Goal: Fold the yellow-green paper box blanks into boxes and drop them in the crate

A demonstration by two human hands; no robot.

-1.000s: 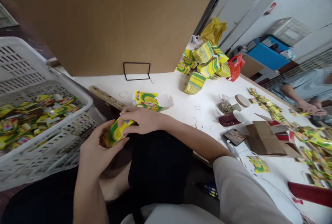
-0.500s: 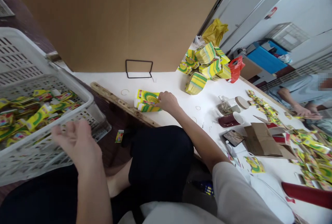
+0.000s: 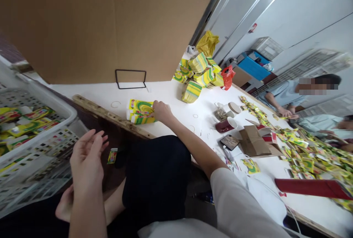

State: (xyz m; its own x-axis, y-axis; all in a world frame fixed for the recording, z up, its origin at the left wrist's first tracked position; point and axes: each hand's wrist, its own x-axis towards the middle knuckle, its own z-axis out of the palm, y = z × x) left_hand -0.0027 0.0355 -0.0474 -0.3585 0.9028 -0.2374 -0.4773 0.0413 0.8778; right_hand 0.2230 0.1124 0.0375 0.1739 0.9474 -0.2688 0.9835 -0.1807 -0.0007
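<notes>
Pinching yellow boxes [image 3: 140, 112] at one end, right hand [image 3: 162, 112] probably steadies them on table [image 3: 167, 93]; left hand [image 3: 89, 151] apart, empty, half-curled near basket [image 3: 70, 119].

Soft light; blurred, stretched edges

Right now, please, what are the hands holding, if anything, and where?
The right hand touches the yellow packs at their right end; grip unclear. The left hand appears empty.

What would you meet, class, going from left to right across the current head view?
Basket → left hand → touched packs → right hand → mug → brown box → red bar.
</notes>
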